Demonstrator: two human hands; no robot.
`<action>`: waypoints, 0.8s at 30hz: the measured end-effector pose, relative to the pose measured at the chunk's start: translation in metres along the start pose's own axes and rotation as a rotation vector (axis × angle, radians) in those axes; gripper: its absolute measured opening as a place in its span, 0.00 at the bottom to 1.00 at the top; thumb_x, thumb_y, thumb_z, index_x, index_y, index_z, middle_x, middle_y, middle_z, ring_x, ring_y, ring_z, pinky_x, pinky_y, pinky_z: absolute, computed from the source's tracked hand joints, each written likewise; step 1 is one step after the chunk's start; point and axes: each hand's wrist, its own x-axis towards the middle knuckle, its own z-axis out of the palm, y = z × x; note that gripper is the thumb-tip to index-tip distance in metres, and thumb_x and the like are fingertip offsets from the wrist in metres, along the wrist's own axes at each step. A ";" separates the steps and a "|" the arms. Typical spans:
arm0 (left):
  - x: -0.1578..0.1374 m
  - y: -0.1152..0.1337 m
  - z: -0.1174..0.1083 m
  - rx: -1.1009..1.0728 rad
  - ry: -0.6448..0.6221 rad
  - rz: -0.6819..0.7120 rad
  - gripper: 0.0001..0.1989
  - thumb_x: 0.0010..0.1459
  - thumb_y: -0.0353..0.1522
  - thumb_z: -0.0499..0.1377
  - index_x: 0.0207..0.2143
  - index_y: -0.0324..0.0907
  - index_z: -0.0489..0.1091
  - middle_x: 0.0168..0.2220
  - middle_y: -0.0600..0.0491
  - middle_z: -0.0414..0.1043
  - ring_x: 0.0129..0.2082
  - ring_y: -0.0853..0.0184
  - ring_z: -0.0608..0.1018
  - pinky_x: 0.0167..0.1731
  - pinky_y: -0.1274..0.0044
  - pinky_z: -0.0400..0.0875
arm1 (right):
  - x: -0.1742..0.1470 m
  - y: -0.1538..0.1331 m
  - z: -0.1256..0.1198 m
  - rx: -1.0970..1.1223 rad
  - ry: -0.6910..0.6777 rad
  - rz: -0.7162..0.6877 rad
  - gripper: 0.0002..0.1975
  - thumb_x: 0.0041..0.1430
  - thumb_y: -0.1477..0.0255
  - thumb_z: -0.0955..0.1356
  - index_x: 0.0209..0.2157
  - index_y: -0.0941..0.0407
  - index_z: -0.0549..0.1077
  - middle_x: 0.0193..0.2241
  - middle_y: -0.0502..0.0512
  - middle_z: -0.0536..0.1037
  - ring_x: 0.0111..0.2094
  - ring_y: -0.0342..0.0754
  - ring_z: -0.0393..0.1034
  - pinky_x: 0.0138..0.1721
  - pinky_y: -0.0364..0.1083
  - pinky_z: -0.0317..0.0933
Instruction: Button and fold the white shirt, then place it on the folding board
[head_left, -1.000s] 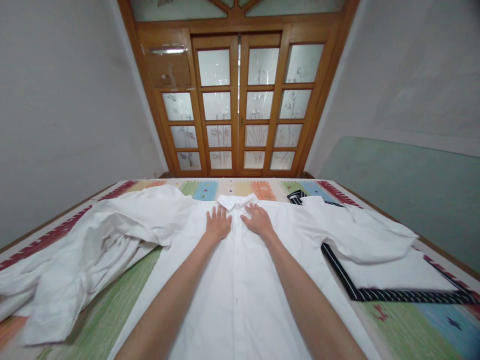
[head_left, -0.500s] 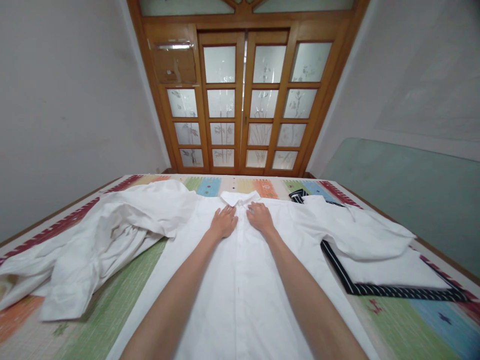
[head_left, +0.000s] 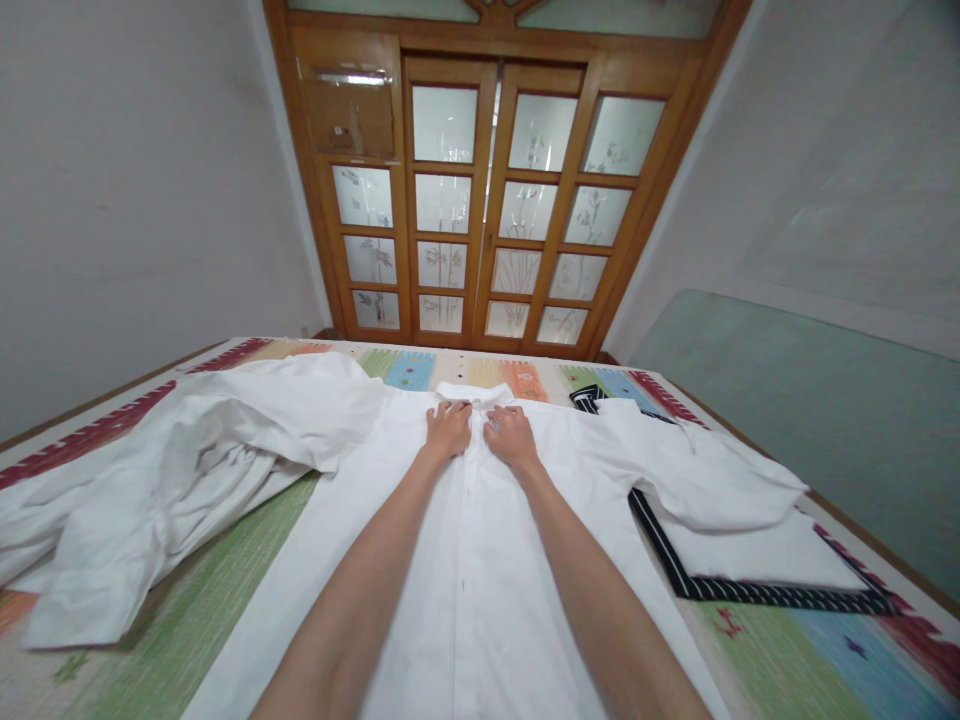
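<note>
A white button-up shirt (head_left: 501, 560) lies face up and spread out, its placket running down the middle. At its far end is the collar (head_left: 459, 391). My left hand (head_left: 450, 428) is on the left side of the collar, fingers bent over its front corner. On the other side my right hand (head_left: 510, 434) has its fingers curled on the right corner of the collar. The fingers hide both collar points. The left sleeve (head_left: 247, 420) lies rumpled, while the right sleeve (head_left: 712, 470) stretches out over a folded white cloth with black striped edging (head_left: 780, 592).
Under the shirt is a colourful striped cover (head_left: 780, 665) on a flat surface. Wooden doors with glass panes (head_left: 480, 200) stand beyond the far edge. A pale green panel (head_left: 795, 400) leans at the right wall.
Both hands have closed in on the collar, and its points, visible before, are now covered by the fingers. The view has shifted slightly.
</note>
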 end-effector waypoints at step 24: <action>0.024 0.000 0.015 -0.444 0.285 -0.018 0.09 0.59 0.22 0.53 0.37 0.43 0.69 0.42 0.48 0.73 0.47 0.62 0.72 0.49 0.70 0.66 | 0.025 0.004 0.013 0.349 0.177 -0.075 0.19 0.64 0.69 0.58 0.52 0.57 0.71 0.53 0.62 0.72 0.46 0.49 0.70 0.48 0.48 0.64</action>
